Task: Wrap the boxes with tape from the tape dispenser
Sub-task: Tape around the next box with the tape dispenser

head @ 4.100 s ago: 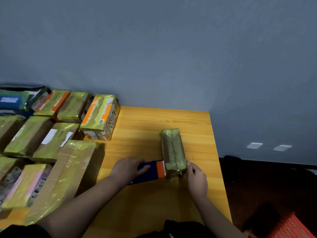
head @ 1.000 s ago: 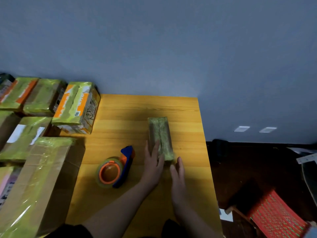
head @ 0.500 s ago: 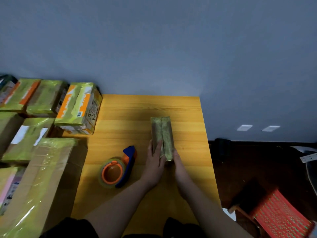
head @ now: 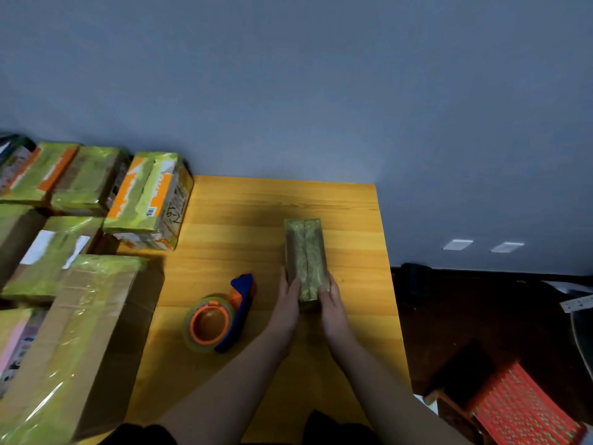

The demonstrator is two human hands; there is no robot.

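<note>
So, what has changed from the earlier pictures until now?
The left hand let go of the tape dispenser, which now lies on the table. Both hands closed in on the small box; the right hand grips its near end. The box stayed in place.

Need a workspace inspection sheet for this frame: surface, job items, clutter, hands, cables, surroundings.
Surface: wooden table, against a blue-grey wall.
Job's things: small wrapped box lying lengthwise; tape dispenser on its side to the box's left, untouched.
Clutter: taped boxes stacked along the left.
Hands: left hand and right hand each have a grip on the box's near end.
Cables: nothing seen.
Surroundings: dark floor, red patterned stool at lower right.
</note>
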